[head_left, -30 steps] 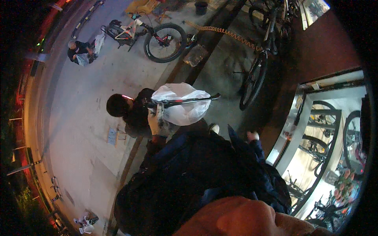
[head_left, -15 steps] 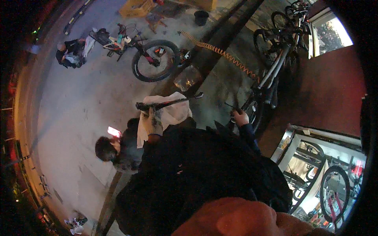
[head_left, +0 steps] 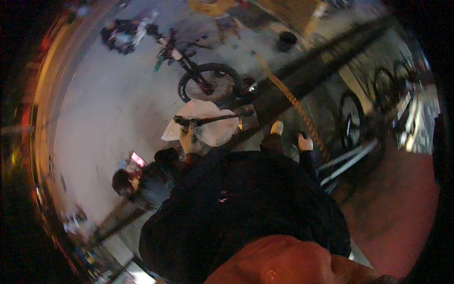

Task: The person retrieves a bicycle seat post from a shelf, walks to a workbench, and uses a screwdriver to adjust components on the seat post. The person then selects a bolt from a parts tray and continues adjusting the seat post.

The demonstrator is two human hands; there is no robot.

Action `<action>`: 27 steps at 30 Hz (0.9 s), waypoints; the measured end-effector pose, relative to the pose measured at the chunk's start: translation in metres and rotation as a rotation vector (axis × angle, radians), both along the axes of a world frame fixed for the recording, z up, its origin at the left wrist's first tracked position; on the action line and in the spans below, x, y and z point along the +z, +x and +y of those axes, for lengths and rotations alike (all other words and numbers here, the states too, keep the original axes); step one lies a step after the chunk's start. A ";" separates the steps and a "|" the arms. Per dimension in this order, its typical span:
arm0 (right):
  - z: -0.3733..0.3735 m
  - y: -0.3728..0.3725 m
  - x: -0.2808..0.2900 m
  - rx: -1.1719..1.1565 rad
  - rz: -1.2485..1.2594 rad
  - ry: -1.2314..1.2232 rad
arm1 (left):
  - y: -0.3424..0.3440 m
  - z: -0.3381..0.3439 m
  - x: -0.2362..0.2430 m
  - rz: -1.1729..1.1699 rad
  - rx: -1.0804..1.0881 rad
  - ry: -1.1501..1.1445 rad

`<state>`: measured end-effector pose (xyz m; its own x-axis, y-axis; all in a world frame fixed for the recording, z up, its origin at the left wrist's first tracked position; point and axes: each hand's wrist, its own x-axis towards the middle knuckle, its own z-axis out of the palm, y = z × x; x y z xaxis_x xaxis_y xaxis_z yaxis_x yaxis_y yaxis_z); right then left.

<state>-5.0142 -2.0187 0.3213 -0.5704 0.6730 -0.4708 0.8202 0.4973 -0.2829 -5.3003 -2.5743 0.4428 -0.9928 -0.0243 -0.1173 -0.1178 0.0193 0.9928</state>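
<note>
My left hand [head_left: 190,138], in a pale, stained work glove, is closed round the thick end of a long dark bar [head_left: 215,118]. The bar points to the right and thins toward its far tip; its exact kind is unclear. A thin white sheet [head_left: 208,135], cloth or plastic, spreads behind the bar and hangs around that hand. Lower right of the bar, my bare right hand [head_left: 306,143] is curled closed. Something small and dark shows at its fingers, too blurred to name. A shoe [head_left: 277,127] shows on the ground between the two hands.
A bicycle [head_left: 208,83] stands ahead, with another person [head_left: 120,37] beyond it. Close on my left, someone holds a lit phone [head_left: 138,159]. An orange coiled hose [head_left: 286,94] crosses the ground. More bicycles [head_left: 351,120] stand at right; a black bucket [head_left: 286,41] is farther off.
The view has turned, so the bicycle, hose and bucket sit farther right. The window and doorway have left the right side. The bar and sheet stay in my left hand.
</note>
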 end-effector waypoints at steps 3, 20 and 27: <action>0.060 -0.073 0.023 -0.054 0.007 -0.076 | 0.006 0.054 -0.002 0.042 0.137 0.246; 0.305 -0.291 -0.079 0.226 -0.165 -0.178 | -0.096 0.324 0.042 -0.050 0.373 0.346; 0.404 -0.347 -0.091 0.200 -0.298 -0.099 | -0.188 0.395 0.000 -0.153 0.422 0.397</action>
<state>-5.3608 -1.6150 0.2306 -0.5143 0.5050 -0.6931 0.7631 0.6383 -0.1012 -5.4880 -2.1793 0.4429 -0.8781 -0.3376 -0.3390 -0.1769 -0.4293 0.8857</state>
